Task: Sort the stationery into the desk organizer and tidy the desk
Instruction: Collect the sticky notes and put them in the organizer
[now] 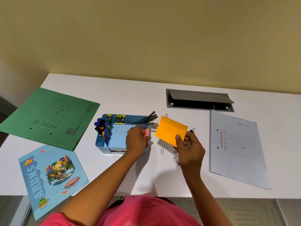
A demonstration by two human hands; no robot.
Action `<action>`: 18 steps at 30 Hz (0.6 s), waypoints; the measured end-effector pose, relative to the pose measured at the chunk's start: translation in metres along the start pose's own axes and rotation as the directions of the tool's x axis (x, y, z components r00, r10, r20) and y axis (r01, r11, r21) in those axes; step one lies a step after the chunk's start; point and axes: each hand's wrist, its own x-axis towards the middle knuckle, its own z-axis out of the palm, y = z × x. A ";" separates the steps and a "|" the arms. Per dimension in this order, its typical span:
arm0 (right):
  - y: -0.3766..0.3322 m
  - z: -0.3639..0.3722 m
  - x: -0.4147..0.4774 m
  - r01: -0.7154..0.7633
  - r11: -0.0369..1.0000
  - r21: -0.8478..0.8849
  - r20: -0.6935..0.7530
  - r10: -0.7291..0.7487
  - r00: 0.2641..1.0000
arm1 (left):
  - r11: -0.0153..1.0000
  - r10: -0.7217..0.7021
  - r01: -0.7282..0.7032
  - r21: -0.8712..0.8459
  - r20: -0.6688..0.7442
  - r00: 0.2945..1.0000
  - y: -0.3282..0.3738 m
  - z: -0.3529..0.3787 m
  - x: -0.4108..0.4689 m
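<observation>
A blue desk organizer (104, 144) stands at the middle of the white desk, holding pens (101, 126), staplers (120, 119), pencils (146, 119) and a blue note pad (118, 136). My left hand (136, 139) rests over its right compartment, fingers closed on pink sticky notes (146, 133) standing there. My right hand (187, 145) holds an orange sticky-note pad (170, 129) just right of the organizer, above the desk. Loose paper clips (162, 151) and small binder clips (193, 129) lie around my right hand.
A green file folder (48, 115) lies at the left back, a blue notebook (50, 175) overhangs the front-left edge, and a white file cover (237, 147) lies at the right. An open grey cable hatch (198, 100) sits in the desk behind.
</observation>
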 end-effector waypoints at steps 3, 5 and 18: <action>0.002 -0.002 0.001 0.004 1.000 -0.009 -0.005 -0.004 1.000 | 1.000 0.022 -0.022 0.011 -0.011 1.000 -0.002 0.000 -0.002; 0.003 -0.002 0.001 -0.004 1.000 -0.023 -0.010 0.004 1.000 | 1.000 0.030 -0.029 0.009 -0.013 0.999 -0.003 0.001 -0.003; 0.001 0.002 0.011 -0.062 0.996 -0.067 0.030 0.064 0.998 | 0.999 0.045 -0.046 -0.016 -0.046 0.998 -0.009 -0.002 0.005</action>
